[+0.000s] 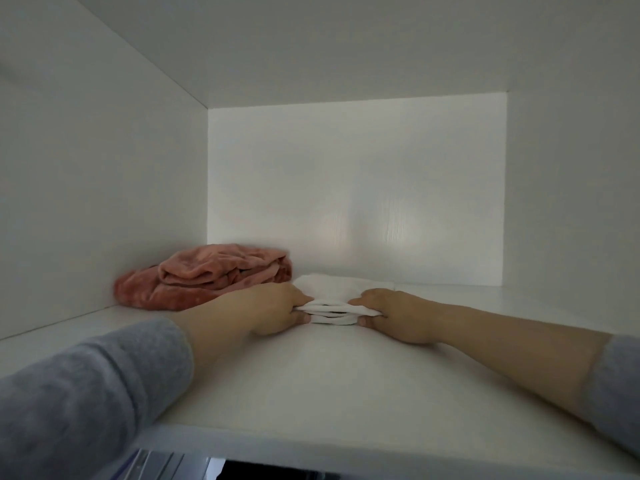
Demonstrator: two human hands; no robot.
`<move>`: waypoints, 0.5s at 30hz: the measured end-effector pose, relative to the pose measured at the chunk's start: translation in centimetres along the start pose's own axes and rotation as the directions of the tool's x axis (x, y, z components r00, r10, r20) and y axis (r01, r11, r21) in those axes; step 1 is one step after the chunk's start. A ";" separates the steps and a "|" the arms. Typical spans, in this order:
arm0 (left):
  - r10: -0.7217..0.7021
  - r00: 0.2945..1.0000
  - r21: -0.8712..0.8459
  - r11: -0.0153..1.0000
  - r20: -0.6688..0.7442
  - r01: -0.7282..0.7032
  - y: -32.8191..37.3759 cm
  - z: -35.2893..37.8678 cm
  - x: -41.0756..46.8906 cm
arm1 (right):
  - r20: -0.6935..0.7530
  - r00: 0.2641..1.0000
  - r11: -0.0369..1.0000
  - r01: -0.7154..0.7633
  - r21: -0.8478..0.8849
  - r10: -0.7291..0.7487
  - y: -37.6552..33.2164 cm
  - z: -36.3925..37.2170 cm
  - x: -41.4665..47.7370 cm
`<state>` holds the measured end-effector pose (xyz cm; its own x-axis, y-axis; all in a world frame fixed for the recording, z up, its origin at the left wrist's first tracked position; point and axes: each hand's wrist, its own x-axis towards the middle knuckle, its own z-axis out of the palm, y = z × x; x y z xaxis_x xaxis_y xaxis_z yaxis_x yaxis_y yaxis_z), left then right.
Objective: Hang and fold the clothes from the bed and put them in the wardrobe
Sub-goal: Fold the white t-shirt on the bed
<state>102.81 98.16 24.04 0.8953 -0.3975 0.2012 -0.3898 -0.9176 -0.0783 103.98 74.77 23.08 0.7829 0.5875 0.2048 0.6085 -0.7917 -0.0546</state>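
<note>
Gripping the white fold (pixel 337 299) with left hand (pixel 277 310) and right hand (pixel 391 315), pinching both ends to keep layers stacked, mid-shelf (pixel 329 386), just beside the pink pile (pixel 207 280) in the back-left corner.

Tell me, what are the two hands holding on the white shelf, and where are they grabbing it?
A folded white cloth garment: the left hand pinches its near left edge, the right hand its near right edge.
</note>
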 end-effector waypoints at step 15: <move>-0.051 0.997 0.107 0.993 -0.050 0.056 -2.3 1.5 4.1 | -0.004 1.000 1.000 0.013 0.003 -0.013 3.1 1.2 5.4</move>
<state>107.66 98.67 23.62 0.9020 -0.3495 0.2536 -0.3138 -0.9340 -0.1710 110.28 75.73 22.83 0.7746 0.5967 0.2097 0.6187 -0.7837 -0.0552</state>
